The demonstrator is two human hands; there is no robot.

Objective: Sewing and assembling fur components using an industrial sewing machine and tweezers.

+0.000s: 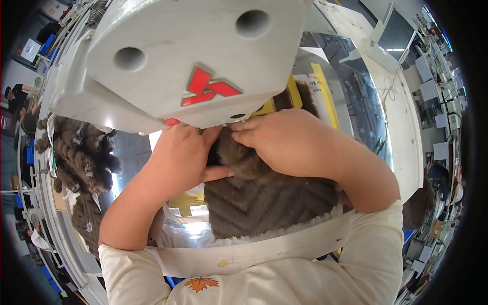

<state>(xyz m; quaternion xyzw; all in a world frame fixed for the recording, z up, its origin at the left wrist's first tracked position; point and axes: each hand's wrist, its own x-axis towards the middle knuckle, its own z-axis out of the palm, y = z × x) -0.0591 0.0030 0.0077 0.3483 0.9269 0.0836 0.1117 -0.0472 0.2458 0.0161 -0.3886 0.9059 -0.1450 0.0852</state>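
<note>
A brown fur piece (269, 203) with chevron ridges and a pale fringed lower edge lies in front of me, its far end bunched below the sewing machine's head (168, 56). My left hand (180, 155) grips the fur's left side, thumb laid across it and fingertips partly hidden by the machine. From the right, my right hand (277, 140) closes its fingers on the same fur, close beside the left one. The machine head, pale grey with a red emblem, hangs just above my fingertips and hides the needle area.
Several dark fur pieces (84, 152) are heaped at the left. Yellow tape strips (325, 96) mark the machine bed on the right, near a clear plastic panel (363, 76). A white curved board edge (254, 254) runs before my body. Other workers sit far left.
</note>
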